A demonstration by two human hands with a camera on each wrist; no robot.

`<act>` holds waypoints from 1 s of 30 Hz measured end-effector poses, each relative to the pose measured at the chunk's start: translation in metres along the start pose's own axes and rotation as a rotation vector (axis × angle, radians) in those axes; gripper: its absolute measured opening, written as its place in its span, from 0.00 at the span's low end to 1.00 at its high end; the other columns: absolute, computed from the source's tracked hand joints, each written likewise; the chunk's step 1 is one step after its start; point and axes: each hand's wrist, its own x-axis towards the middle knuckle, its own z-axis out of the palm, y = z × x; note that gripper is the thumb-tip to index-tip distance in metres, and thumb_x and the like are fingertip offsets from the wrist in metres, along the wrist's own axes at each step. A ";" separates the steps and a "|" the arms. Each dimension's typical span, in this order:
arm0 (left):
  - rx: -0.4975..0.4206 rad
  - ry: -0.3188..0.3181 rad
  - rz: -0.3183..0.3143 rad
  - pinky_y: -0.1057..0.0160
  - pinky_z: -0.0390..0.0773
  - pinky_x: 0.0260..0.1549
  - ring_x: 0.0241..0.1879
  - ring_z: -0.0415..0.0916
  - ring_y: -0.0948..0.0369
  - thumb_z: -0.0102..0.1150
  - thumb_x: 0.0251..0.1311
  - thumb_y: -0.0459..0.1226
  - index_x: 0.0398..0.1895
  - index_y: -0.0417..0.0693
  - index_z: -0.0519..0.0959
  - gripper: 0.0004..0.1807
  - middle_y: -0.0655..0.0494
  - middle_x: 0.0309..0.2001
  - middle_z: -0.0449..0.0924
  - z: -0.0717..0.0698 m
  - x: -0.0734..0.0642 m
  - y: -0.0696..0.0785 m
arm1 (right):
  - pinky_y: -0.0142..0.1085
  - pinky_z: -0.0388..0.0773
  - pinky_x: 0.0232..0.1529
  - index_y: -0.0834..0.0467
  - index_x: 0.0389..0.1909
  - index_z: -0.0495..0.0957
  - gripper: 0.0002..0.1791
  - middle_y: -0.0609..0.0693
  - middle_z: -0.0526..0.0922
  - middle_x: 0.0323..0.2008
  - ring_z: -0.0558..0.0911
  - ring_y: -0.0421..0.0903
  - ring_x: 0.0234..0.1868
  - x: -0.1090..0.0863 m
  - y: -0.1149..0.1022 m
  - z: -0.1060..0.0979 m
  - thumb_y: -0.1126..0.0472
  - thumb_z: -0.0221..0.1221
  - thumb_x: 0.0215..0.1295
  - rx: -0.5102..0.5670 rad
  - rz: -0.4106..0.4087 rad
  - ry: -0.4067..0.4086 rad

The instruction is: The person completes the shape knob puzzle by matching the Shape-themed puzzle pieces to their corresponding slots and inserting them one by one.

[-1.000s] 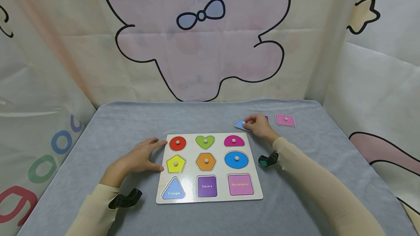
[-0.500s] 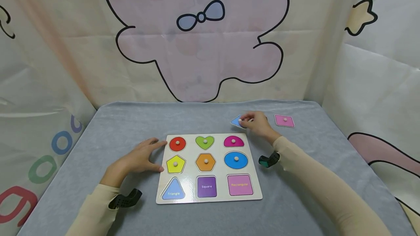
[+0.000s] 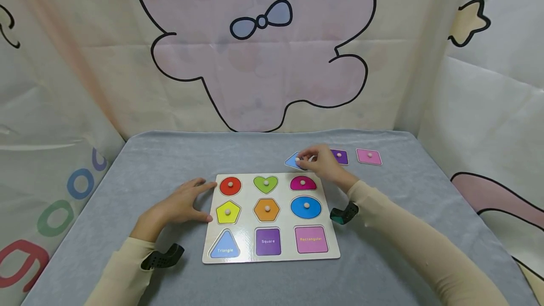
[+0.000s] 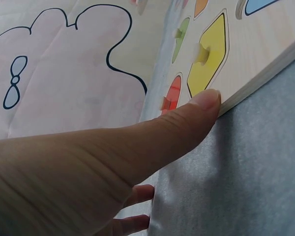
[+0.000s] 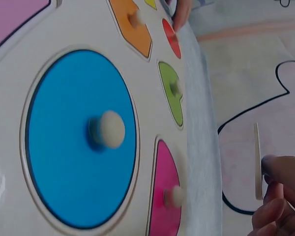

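Note:
A white wooden shape puzzle board [image 3: 246, 244] lies on the table. Its upper two rows hold knobbed pieces, among them a red circle [image 3: 230, 186] and a blue oval [image 3: 306, 207]; the bottom row shows bare triangle, square and rectangle recesses. My left hand [image 3: 180, 204] touches the board's left edge with thumb and fingertips, the thumb [image 4: 187, 120] beside the yellow pentagon [image 4: 211, 59]. Just beyond the board's far right corner, my right hand [image 3: 325, 164] pinches the knob of a blue triangle piece [image 3: 292, 160], held up edge-on in the right wrist view.
A purple square piece [image 3: 339, 157] and a pink rectangle piece [image 3: 369, 156] lie at the back right on the grey tablecloth [image 3: 170, 155]. Behind the table hangs a printed curtain [image 3: 263, 70].
My right hand has moved left with the blue triangle piece, uncovering the purple square piece. The left hand and the board stay in place.

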 end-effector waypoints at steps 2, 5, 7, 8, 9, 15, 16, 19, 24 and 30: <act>0.000 -0.001 0.000 0.28 0.63 0.66 0.72 0.57 0.32 0.80 0.44 0.53 0.75 0.52 0.66 0.53 0.32 0.74 0.60 0.000 0.000 0.000 | 0.27 0.72 0.28 0.65 0.43 0.86 0.09 0.53 0.79 0.29 0.74 0.46 0.31 -0.002 -0.004 0.002 0.65 0.65 0.66 0.014 -0.025 -0.020; 0.001 -0.005 -0.002 0.28 0.63 0.66 0.72 0.57 0.32 0.80 0.44 0.53 0.75 0.52 0.66 0.53 0.32 0.74 0.60 0.000 0.000 0.001 | 0.26 0.72 0.26 0.64 0.43 0.86 0.08 0.53 0.78 0.29 0.74 0.46 0.28 -0.006 -0.010 0.005 0.64 0.66 0.66 0.034 -0.051 -0.046; -0.001 -0.005 -0.002 0.28 0.63 0.66 0.72 0.57 0.32 0.80 0.44 0.53 0.75 0.52 0.66 0.53 0.32 0.74 0.60 0.000 -0.001 0.001 | 0.26 0.72 0.26 0.63 0.43 0.86 0.08 0.53 0.78 0.29 0.73 0.46 0.28 -0.008 -0.015 0.007 0.63 0.66 0.66 0.037 -0.070 -0.058; -0.001 -0.005 -0.001 0.28 0.63 0.66 0.72 0.57 0.32 0.80 0.44 0.53 0.76 0.52 0.66 0.53 0.32 0.74 0.60 0.001 -0.001 0.001 | 0.26 0.72 0.25 0.63 0.43 0.86 0.09 0.53 0.78 0.29 0.73 0.46 0.28 -0.009 -0.017 0.008 0.63 0.66 0.66 0.033 -0.082 -0.062; 0.000 -0.004 0.000 0.29 0.64 0.66 0.72 0.57 0.32 0.80 0.44 0.53 0.76 0.52 0.66 0.53 0.32 0.74 0.60 0.001 -0.001 0.001 | 0.26 0.71 0.25 0.63 0.43 0.86 0.08 0.53 0.78 0.29 0.72 0.46 0.28 -0.010 -0.019 0.009 0.63 0.66 0.66 0.032 -0.096 -0.065; -0.002 -0.003 0.005 0.28 0.63 0.66 0.72 0.57 0.32 0.79 0.45 0.53 0.76 0.52 0.65 0.53 0.32 0.74 0.60 0.000 -0.001 0.000 | 0.25 0.70 0.23 0.63 0.41 0.86 0.07 0.53 0.79 0.28 0.72 0.43 0.25 -0.013 -0.029 0.017 0.64 0.67 0.65 0.040 -0.137 -0.094; -0.004 -0.003 0.004 0.28 0.63 0.66 0.72 0.57 0.32 0.79 0.45 0.53 0.76 0.52 0.65 0.53 0.32 0.74 0.60 0.000 -0.001 0.000 | 0.25 0.69 0.22 0.63 0.41 0.86 0.07 0.53 0.79 0.28 0.71 0.43 0.24 -0.014 -0.030 0.018 0.64 0.67 0.65 0.045 -0.138 -0.101; -0.006 0.001 0.003 0.28 0.63 0.67 0.72 0.57 0.33 0.79 0.46 0.53 0.76 0.52 0.65 0.53 0.33 0.74 0.60 -0.001 0.000 0.000 | 0.25 0.67 0.20 0.63 0.40 0.86 0.07 0.53 0.79 0.28 0.71 0.43 0.23 -0.015 -0.032 0.022 0.64 0.67 0.65 0.056 -0.139 -0.115; -0.005 0.004 0.000 0.28 0.63 0.66 0.72 0.57 0.32 0.79 0.45 0.52 0.75 0.52 0.66 0.53 0.33 0.74 0.60 -0.001 -0.001 0.001 | 0.26 0.65 0.21 0.63 0.41 0.86 0.08 0.53 0.78 0.28 0.70 0.45 0.26 -0.020 -0.037 0.027 0.63 0.67 0.65 0.060 -0.139 -0.140; 0.000 0.008 0.013 0.28 0.65 0.65 0.71 0.58 0.32 0.80 0.44 0.52 0.75 0.51 0.66 0.53 0.32 0.73 0.61 -0.002 -0.003 0.003 | 0.26 0.67 0.21 0.64 0.41 0.86 0.08 0.52 0.77 0.28 0.70 0.44 0.25 -0.023 -0.044 0.033 0.64 0.67 0.64 0.067 -0.146 -0.169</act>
